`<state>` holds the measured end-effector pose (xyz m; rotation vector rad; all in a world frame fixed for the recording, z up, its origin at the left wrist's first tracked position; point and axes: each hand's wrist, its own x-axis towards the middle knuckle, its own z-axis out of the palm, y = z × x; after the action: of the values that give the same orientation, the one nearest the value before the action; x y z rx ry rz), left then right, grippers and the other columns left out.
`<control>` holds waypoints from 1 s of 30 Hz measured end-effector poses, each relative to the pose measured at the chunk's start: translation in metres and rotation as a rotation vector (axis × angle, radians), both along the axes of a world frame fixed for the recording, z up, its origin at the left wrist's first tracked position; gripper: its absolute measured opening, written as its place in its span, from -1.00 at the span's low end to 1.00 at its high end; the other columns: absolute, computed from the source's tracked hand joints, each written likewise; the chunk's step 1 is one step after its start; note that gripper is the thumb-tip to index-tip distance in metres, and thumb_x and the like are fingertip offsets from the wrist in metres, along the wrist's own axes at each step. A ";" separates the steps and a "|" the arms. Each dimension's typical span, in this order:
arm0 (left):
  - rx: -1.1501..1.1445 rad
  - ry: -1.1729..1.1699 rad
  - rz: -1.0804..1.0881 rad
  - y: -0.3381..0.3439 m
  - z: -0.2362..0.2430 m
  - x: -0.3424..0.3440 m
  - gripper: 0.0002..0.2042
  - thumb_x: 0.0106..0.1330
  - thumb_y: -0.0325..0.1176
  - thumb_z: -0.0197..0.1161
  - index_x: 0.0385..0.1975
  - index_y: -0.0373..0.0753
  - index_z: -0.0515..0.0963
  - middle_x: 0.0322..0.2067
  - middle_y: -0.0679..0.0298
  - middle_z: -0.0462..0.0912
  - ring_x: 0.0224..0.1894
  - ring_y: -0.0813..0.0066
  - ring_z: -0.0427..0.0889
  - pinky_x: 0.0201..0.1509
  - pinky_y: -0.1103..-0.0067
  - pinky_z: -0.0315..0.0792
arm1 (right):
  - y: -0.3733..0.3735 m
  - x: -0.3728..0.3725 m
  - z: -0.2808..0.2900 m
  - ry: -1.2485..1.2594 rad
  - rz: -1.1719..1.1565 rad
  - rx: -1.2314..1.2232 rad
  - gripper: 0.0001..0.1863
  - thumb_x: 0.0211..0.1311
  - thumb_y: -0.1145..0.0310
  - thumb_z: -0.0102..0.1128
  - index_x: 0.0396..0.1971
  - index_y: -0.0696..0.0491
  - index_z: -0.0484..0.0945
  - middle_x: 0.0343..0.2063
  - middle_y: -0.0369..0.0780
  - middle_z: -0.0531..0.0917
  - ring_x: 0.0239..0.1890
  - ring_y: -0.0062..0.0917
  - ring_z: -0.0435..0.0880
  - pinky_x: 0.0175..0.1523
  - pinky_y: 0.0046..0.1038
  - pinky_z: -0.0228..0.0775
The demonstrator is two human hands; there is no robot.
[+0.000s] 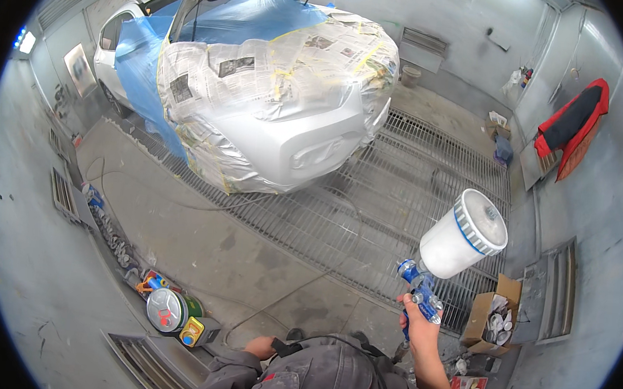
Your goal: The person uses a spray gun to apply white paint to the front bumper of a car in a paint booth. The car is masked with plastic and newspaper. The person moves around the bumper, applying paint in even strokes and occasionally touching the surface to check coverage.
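- Gripped in right hand [421, 331]: blue spray gun [427, 304], fingers curled around handle, thumb side up.
- Well apart from that, to its left: left hand [261, 347], curled, half hidden by grey sleeve; cannot tell if holding anything.
- Just above right hand, fixed to spray gun: white paint cup [447, 243], tilted to the right.
- On spray gun: shiny blue body, silvery fittings, round blue air cap aimed ahead and left of right hand.
- On paint cup: plain white wall, blue ring below ribbed collar, greyish speckled lid.
- Ahead of both hands, well apart from spray gun: white bumper [278, 150], smooth and bare, framed by newspaper masking [250, 91] and yellow tape.
- Behind that: white car with raised hood, draped in blue film [140, 60].
- Underfoot ahead of hands: grey concrete floor [191, 232], stained; metal grating [431, 164] beyond right hand, running under bumper.
- Trailing across concrete floor, ahead of left hand: thin hose [287, 295].
- Left of left hand, by wall: round can [164, 309], yellow-topped tin [192, 331].
- Right of right hand: open cardboard box [486, 321], filled with crumpled material.
- Far ahead and right of right hand: red-and-black jacket [576, 127], against pale grey booth wall.
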<state>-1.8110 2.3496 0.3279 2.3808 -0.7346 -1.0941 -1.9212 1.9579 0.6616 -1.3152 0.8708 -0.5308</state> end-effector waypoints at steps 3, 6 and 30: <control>0.014 0.020 -0.032 -0.039 0.020 -0.010 -0.72 0.30 -0.15 0.23 -0.08 -0.12 0.64 -0.16 -0.05 0.74 -0.03 -0.14 0.68 0.00 0.14 0.52 | -0.042 -0.020 -0.003 -0.024 -0.001 -0.007 -0.85 0.38 0.39 0.35 -0.26 0.17 0.70 -0.50 -0.29 0.72 -0.67 -0.70 0.51 -0.58 -0.59 0.31; 0.055 -0.004 -0.069 -0.068 0.017 -0.023 -0.70 0.30 -0.14 0.23 -0.06 -0.11 0.64 -0.15 -0.07 0.74 -0.04 -0.16 0.68 -0.01 0.14 0.51 | -0.084 -0.036 -0.008 -0.067 -0.091 0.056 -0.83 0.39 0.37 0.34 -0.16 0.16 0.68 -0.43 -0.27 0.75 -0.68 -0.70 0.50 -0.60 -0.60 0.30; -0.003 -0.092 0.081 -0.173 0.036 -0.137 -0.58 0.41 0.11 0.24 -0.15 -0.17 0.67 -0.24 -0.09 0.73 -0.10 -0.21 0.67 -0.05 0.07 0.51 | -0.243 -0.082 -0.049 0.011 0.076 0.204 -0.81 0.42 0.29 0.32 -0.15 0.10 0.61 -0.39 -0.27 0.73 -0.70 -0.68 0.50 -0.65 -0.59 0.26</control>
<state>-1.9484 2.1765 0.3638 2.4497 -0.6639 -0.9559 -2.0028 1.7152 0.6122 -1.1606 0.8569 -0.3659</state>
